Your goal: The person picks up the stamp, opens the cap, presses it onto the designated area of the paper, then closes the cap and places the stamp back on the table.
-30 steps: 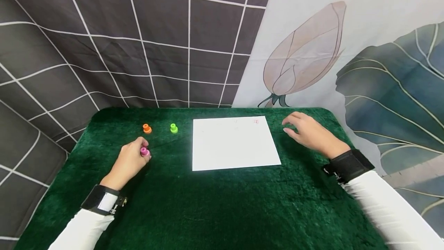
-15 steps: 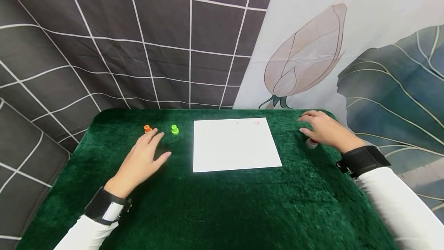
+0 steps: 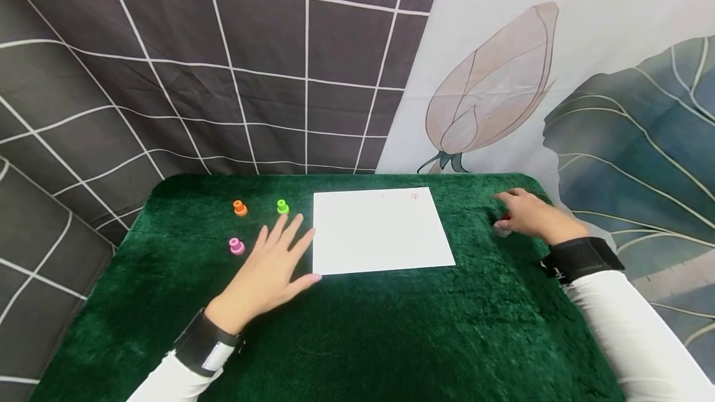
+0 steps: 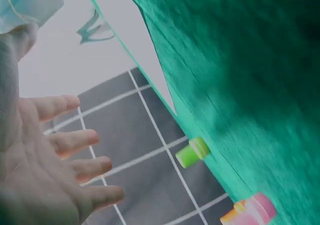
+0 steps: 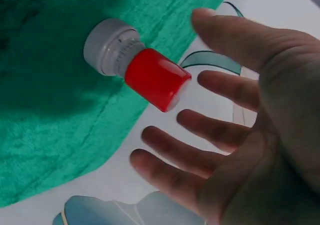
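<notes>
In the head view my left hand (image 3: 268, 275) is spread, palm down, beside the left edge of a white sheet of paper (image 3: 382, 231); it holds nothing. Its straight fingers (image 4: 65, 145) also show in the left wrist view. On the right, my right hand (image 3: 530, 216) hovers by a small red-handled stamp (image 5: 155, 80) with a grey, partly see-through base. That stamp stands upright on the green cloth. Thumb and fingers spread around its top without gripping it. Faint red marks lie near the sheet's upper right corner.
Three small peg-shaped pieces stand left of the paper: an orange one (image 3: 240, 208), a green one (image 3: 282, 206) and a pink one (image 3: 237, 246). Green velvety cloth (image 3: 357, 340) covers the table, whose back edge meets patterned fabric hangings (image 3: 257, 98).
My left hand has let go of the pink piece and moved right toward the paper. My right hand has shifted right, beside the red stamp.
</notes>
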{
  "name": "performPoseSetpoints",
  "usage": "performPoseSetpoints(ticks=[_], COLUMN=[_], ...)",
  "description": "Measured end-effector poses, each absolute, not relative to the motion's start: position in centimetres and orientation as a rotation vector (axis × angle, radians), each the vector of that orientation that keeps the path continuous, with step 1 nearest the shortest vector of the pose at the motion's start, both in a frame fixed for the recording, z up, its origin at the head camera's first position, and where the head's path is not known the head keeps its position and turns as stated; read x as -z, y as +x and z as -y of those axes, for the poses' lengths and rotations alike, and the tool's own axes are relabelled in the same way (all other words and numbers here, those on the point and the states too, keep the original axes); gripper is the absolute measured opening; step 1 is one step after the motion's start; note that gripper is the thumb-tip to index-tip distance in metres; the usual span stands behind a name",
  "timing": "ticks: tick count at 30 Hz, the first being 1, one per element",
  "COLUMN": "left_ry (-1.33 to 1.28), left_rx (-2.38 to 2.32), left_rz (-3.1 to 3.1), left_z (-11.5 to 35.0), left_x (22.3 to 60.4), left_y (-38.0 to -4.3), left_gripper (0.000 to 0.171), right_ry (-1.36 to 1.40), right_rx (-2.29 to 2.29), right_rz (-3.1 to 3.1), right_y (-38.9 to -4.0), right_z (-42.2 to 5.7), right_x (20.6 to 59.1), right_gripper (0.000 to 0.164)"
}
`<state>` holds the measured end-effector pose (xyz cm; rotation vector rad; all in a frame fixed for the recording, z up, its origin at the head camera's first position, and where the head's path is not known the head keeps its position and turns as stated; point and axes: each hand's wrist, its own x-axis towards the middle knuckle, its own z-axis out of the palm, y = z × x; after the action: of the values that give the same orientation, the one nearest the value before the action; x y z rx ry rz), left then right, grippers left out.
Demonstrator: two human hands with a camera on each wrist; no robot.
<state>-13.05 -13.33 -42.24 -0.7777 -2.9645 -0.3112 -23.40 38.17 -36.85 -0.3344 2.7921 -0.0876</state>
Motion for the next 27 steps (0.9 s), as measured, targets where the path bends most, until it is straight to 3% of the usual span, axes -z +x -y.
performPoseSetpoints(ticks=[7, 15, 27], left_ry=[-0.862, -0.856, -0.861], left_rx=[0.295, 0.321, 0.410], left_rz=[2.937, 2.947, 2.901], left_z=[11.5, 10.3, 9.7], left_x=[42.7, 43.1, 43.2], left_y=[-13.0, -13.2, -13.5], left_gripper=[0.085, 0.082, 0.074], right_ry=[-0.337, -0.379, -0.487], right_rx=[0.073, 0.091, 0.108], right_rz=[-2.802, -2.859, -2.958], right_y=[-23.1, -22.6, -22.4], right_z=[-38.5, -38.9, -38.8], right_x=[38.1, 39.0, 39.2], right_gripper=[0.052, 0.026, 0.019])
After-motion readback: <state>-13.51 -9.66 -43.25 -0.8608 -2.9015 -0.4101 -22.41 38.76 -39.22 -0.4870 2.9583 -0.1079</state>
